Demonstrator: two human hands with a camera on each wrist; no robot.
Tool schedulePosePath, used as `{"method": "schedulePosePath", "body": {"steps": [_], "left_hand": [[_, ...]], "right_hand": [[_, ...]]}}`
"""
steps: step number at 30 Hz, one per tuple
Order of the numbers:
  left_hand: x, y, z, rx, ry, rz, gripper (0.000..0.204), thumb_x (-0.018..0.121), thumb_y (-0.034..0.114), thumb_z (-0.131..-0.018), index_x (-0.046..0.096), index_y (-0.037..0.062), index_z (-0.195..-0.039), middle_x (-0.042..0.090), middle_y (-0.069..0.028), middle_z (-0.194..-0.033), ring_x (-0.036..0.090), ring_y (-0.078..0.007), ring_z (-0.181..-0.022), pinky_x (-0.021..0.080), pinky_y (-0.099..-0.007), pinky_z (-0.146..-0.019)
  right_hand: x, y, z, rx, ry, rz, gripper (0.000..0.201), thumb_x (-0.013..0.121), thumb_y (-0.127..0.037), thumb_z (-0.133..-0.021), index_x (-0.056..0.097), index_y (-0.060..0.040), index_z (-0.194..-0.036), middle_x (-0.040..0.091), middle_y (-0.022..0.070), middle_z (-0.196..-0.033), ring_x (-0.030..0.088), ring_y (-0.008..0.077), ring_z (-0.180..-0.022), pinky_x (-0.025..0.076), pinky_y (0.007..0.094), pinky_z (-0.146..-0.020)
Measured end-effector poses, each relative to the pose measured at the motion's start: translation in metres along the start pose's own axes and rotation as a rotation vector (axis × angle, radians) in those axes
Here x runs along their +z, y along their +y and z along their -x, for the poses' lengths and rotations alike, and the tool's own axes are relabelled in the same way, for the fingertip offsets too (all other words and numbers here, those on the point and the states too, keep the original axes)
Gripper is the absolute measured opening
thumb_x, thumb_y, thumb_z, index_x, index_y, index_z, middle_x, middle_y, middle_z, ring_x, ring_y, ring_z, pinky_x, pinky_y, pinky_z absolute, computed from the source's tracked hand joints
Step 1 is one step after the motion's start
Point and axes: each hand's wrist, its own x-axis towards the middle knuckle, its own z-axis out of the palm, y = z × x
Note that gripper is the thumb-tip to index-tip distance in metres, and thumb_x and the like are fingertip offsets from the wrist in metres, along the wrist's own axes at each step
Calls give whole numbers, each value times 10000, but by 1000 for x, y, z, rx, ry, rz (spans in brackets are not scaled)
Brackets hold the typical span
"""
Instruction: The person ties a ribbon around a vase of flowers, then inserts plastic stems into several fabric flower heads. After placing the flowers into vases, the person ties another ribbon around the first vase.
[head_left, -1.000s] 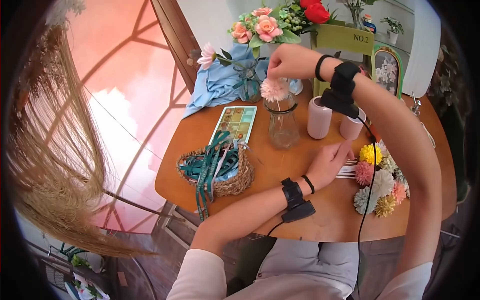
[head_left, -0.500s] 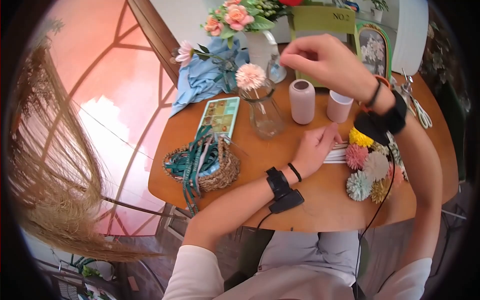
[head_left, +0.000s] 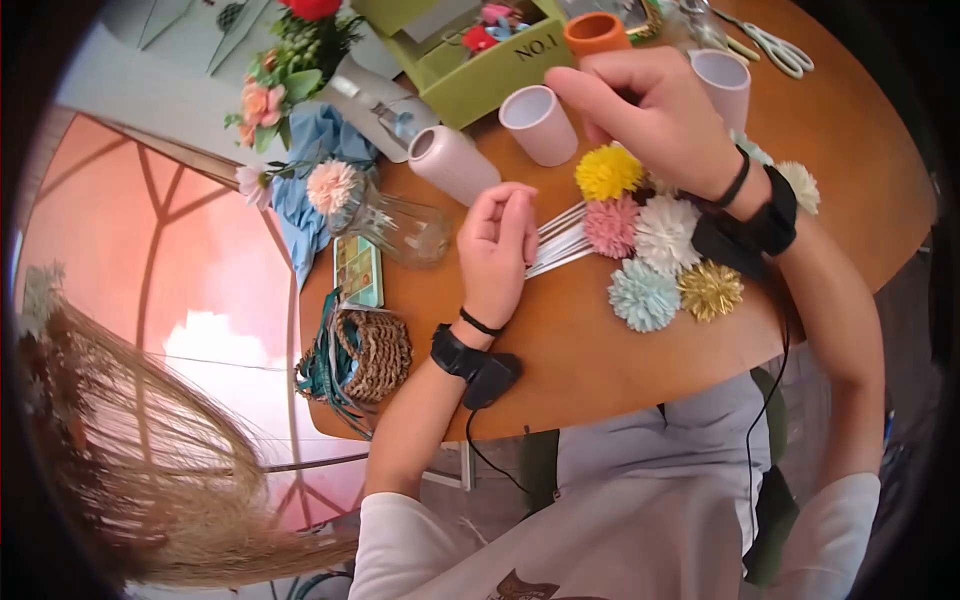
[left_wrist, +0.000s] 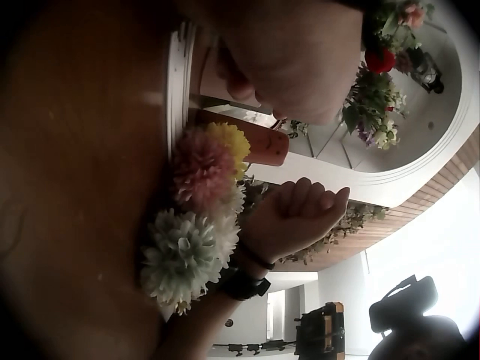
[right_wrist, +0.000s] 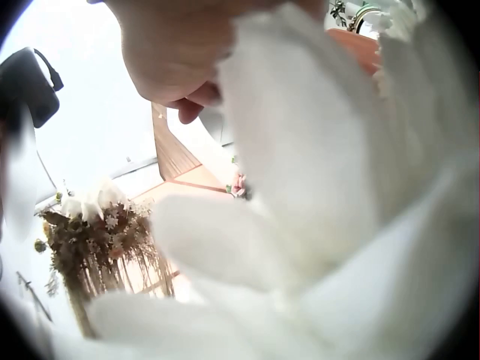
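Observation:
In the head view my right hand [head_left: 655, 120] hangs above a bunch of artificial pompom flowers, its fingers loosely curled with nothing seen between them. The bunch has yellow [head_left: 608, 173], pink [head_left: 612, 226], white [head_left: 667, 234], light blue [head_left: 644, 295] and gold blooms [head_left: 711, 291]. White petals [right_wrist: 300, 150] fill much of the right wrist view, right up against the camera. My left hand [head_left: 495, 255] rests on the table beside the ends of the white stems [head_left: 560, 245], fingers loosely bent. A pale pink flower [head_left: 330, 187] stands in the clear glass vase [head_left: 425, 235].
Behind the stems are a pink ribbed vase [head_left: 455, 165], a pink cup [head_left: 540, 125] and an orange pot [head_left: 596, 34]. A green box [head_left: 470, 70] stands behind. Scissors [head_left: 780, 50] lie far right; a woven basket [head_left: 375, 355] with ribbons sits left.
My right hand has let go of the pale pink flower, left in the glass vase, and moved right to above the bunch. The head view has turned right. My left hand stays by the stems.

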Motion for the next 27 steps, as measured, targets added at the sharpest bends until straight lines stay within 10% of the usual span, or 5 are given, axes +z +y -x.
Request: {"method": "schedulePosePath", "body": {"steps": [11,17,27], "left_hand": [[-6,33,-1,387,-397,-1152,154,688,87,-910,673,18,-1046,627,-115,-1002,648,-267,-828,528,-328,-729],[-3,32,1,238,-379,-1144,103,687,89,-851,651,13,-910,639,-114,-931,650,-330,-819,534,-397,-715],[-13,34,-7,-21,-437,-900,84,688,77,-887,663,9,-930,635,-44,-816,604,-138,-700,502,-278,-655]], "right_hand": [[-9,-3,10,-178,122,-4,391,684,-158,-953,552,7,-624,449,51,-497,378,102,-453,325,304,-458],[-7,-1,10,-135,72,-33,389,675,-145,-956,527,11,-632,437,54,-512,374,111,-460,320,310,-460],[2,2,16,-103,-16,2,380,659,-189,-990,591,4,-670,537,5,-567,473,50,-532,363,253,-495]]}}
